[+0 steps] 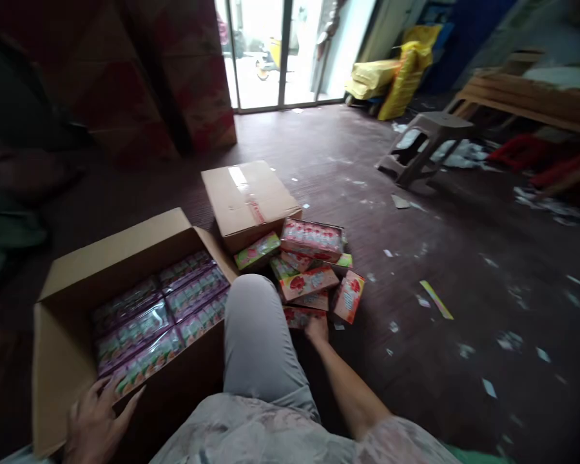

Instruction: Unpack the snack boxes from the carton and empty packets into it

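Seen from my head camera, my left hand (94,425) lay spread open at lower left on the near wall of the open carton (62,348), fingertips on its wrapped packs (149,335), probably steadying it. At centre, my right hand (316,330) reached past my knee (254,322), touching the nearest pack (297,317) of the loose pile (312,258); whether it gripped, I couldn't tell.

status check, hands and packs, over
Left hand open on near edge of carton. Right hand on a pack in floor pile, grip unclear. Knee between carton and pile.
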The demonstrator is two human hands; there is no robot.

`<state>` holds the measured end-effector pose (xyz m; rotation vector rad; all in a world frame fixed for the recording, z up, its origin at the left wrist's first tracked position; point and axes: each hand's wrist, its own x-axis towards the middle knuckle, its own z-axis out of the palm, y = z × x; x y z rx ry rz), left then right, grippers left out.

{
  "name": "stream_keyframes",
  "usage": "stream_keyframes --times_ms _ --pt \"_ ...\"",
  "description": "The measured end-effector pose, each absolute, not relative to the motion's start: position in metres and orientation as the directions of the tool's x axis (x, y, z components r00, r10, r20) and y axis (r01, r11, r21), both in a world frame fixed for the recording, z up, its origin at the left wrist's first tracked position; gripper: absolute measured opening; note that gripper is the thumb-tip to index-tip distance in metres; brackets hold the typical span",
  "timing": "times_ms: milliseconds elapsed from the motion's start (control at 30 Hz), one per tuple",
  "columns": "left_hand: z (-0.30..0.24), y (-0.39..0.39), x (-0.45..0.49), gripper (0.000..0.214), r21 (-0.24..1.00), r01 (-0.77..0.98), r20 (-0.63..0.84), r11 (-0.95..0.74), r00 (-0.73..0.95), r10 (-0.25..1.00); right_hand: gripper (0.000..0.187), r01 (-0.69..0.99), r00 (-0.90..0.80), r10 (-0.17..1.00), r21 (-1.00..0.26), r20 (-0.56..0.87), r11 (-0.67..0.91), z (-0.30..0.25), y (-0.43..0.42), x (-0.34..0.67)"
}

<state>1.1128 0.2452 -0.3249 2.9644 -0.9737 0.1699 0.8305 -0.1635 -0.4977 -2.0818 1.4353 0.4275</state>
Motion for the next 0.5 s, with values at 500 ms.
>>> stream_keyframes --times_ms 500 --pt "-0.333 0.166 1.308 0.044 -0.051 -0.107 -0.216 -0.993 0.972 -0.094 0.033 -0.277 0.545 -0.637 -0.6 0.545 -0.75 -0.323 -0.142 0.98"
